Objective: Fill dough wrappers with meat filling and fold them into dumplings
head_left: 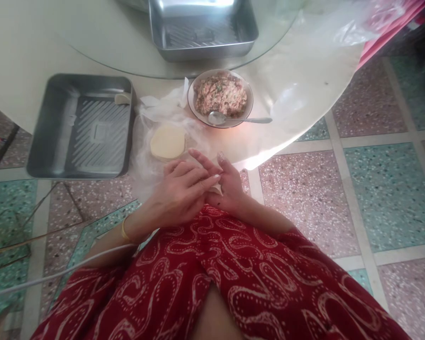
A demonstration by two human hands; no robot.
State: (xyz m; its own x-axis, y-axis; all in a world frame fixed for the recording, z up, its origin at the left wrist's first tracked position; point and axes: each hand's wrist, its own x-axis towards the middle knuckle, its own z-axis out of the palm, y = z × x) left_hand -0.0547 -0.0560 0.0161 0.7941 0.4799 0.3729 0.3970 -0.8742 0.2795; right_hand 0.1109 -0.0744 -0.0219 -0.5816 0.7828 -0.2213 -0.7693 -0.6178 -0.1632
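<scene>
Both hands pinch 1 small pale dough piece (216, 189) over the lap: left hand (179, 193) on top, right hand (230, 186) under. Best press gently, evenly. Round flat dough stack (167, 142) lies beside the meat-filling bowl (220, 98).

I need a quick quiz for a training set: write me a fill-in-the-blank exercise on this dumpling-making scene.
1. The spoon rests in the bowl of ____ filling.
2. The stack of round wrappers lies on a sheet of clear ____.
3. The left hand and right hand meet over a small piece of ____.
4. The metal tray left of the wrappers holds a single ____.

Missing words: meat; plastic; dough; dumpling
</scene>
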